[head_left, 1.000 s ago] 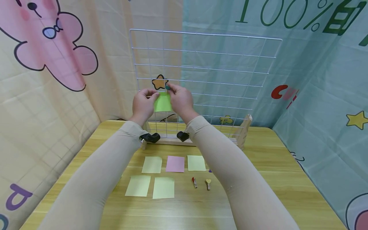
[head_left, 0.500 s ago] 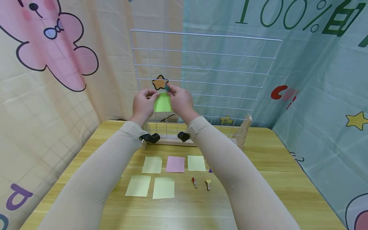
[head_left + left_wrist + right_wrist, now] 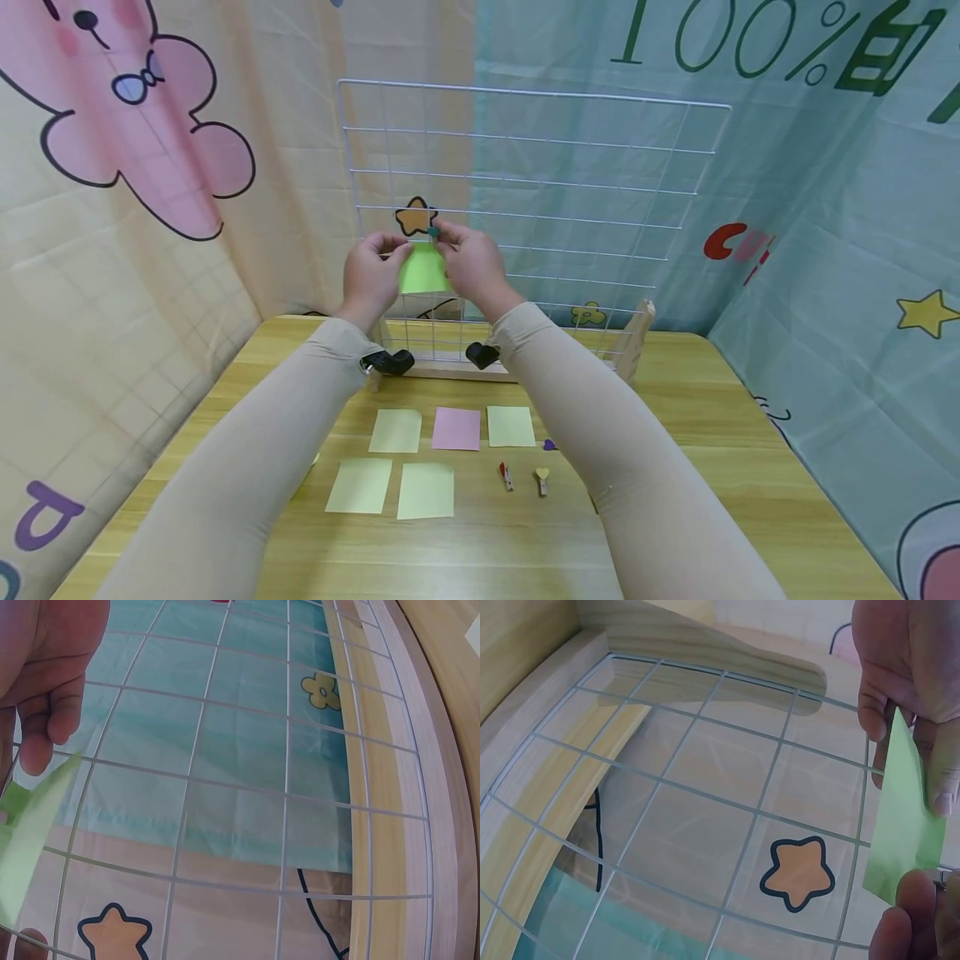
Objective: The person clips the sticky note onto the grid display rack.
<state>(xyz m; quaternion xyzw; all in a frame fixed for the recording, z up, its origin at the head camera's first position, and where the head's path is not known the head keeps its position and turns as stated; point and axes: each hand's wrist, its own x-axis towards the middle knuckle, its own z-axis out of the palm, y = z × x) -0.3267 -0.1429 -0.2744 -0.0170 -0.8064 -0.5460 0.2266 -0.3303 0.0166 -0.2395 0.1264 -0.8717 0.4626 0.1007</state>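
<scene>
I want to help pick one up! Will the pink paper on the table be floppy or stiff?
The pink paper is probably light and floppy, since it looks thin, like the green paper. It may slide if pushed, because it lies flat on the table with nothing on top. It likely won't roll, being so flat.

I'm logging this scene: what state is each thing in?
Green note: held at the grid.
Left hand: pinching the green note.
Right hand: pinching the teal clip.
Teal clip: at note's top; open or shut unclear.
Grid: standing.
Pink note: flat on table.
Four pale notes: flat on table.
Red clip: lying on table.
Yellow clip: lying on table.
Purple heart: partly hidden by sleeve.
</scene>
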